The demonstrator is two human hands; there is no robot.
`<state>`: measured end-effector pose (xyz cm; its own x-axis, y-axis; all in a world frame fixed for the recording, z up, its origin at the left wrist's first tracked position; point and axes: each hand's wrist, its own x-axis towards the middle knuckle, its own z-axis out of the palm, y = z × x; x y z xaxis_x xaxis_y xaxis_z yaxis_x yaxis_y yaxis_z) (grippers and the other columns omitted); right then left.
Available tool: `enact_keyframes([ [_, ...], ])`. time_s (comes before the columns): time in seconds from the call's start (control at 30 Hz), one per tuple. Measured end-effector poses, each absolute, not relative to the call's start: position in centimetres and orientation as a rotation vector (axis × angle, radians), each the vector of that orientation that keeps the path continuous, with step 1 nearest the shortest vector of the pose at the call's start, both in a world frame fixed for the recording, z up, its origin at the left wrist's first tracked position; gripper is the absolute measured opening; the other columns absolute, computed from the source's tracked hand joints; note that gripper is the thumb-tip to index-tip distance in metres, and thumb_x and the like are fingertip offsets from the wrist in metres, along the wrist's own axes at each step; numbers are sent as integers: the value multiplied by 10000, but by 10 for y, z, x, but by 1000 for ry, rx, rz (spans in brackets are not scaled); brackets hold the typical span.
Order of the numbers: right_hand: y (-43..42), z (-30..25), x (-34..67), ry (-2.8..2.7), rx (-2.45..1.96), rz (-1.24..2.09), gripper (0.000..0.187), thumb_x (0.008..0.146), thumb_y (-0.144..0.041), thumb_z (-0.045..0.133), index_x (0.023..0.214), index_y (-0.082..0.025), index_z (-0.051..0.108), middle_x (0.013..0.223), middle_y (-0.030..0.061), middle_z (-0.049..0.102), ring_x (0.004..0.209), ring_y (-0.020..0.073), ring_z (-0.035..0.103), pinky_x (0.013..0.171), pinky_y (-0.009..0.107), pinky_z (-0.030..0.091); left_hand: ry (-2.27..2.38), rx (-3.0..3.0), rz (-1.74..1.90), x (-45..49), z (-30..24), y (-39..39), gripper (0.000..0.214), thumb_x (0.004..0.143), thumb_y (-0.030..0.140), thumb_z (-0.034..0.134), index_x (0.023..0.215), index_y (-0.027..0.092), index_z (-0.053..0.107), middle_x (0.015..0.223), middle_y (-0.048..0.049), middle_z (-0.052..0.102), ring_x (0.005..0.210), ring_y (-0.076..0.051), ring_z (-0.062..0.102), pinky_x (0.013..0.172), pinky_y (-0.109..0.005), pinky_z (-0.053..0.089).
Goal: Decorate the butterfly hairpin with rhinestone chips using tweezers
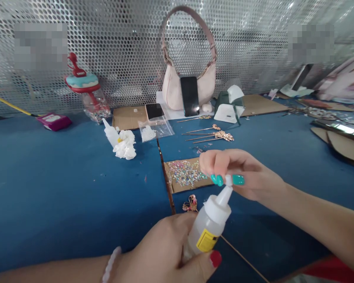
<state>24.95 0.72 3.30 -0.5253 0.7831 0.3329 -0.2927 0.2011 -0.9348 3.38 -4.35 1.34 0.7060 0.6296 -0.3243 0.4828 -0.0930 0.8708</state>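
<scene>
My left hand (168, 255) is wrapped round a small white glue bottle (210, 222) with a yellow label, held tilted with its nozzle up and to the right. My right hand (238, 173), with teal nails, pinches the small cap at the tip of the nozzle (228, 181). Just behind the bottle lies a gold butterfly ornament (190, 204) on the blue table (61, 188). A cardboard piece covered with several small shiny rhinestones (185, 173) lies right behind my hands.
Several gold hair sticks (212, 134) lie further back, with a second white bottle (110, 133), white flowers (125, 145) and a clear bag (155, 129). A pink handbag (188, 82) with a phone (189, 96) leans on the perforated metal wall. Cardboard pieces (342, 143) lie at right.
</scene>
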Motion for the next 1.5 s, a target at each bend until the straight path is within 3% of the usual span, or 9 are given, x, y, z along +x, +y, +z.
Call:
enact_keyframes([
  [0.23,10,32,253,-1473,-614,1383,64,771,-321,689,761,-258,698,768,-5,510,721,127,470,618,260,403,806,1712,214,34,12,-44,249,872,382,519,992,184,610,838,-30,608,707,-149,538,621,-222,462],
  [0.33,15,30,256,-1416,-703,1286,40,757,-267,664,726,-261,690,787,-4,521,702,119,475,632,265,421,788,1677,266,34,15,-46,213,872,338,535,1033,222,615,929,-23,637,763,-153,579,712,-235,487],
  [0.63,40,23,271,-1567,-1054,885,79,777,-283,543,757,-236,602,730,0,567,641,127,515,596,294,438,815,1618,277,28,6,-51,370,843,404,596,1196,297,570,1078,-60,631,922,-235,617,804,-316,517],
  [0.83,54,21,285,-1960,-1266,539,53,702,-204,658,739,-215,693,742,31,671,682,171,567,703,359,454,819,1656,291,32,13,-50,285,841,339,577,1114,276,624,1013,-40,648,883,-211,615,791,-288,513],
  [1.03,64,6,288,-2186,-1231,265,154,817,-258,574,820,-248,727,872,57,700,847,220,597,813,415,451,838,1690,265,32,15,-45,247,798,318,594,1033,268,651,984,-24,662,827,-196,614,729,-244,508],
  [1.3,78,-3,279,-2349,-1126,180,198,880,-262,544,893,-234,739,858,54,728,823,211,592,766,386,443,769,1666,263,35,17,-44,236,785,304,582,1008,263,648,925,-23,651,834,-210,605,798,-300,506],
  [1.5,82,-5,278,-2404,-1081,184,250,888,-214,498,968,-239,733,855,46,730,776,197,580,725,365,431,742,1615,188,42,24,-39,226,775,214,577,989,192,648,874,-35,640,771,-187,588,720,-248,497],
])
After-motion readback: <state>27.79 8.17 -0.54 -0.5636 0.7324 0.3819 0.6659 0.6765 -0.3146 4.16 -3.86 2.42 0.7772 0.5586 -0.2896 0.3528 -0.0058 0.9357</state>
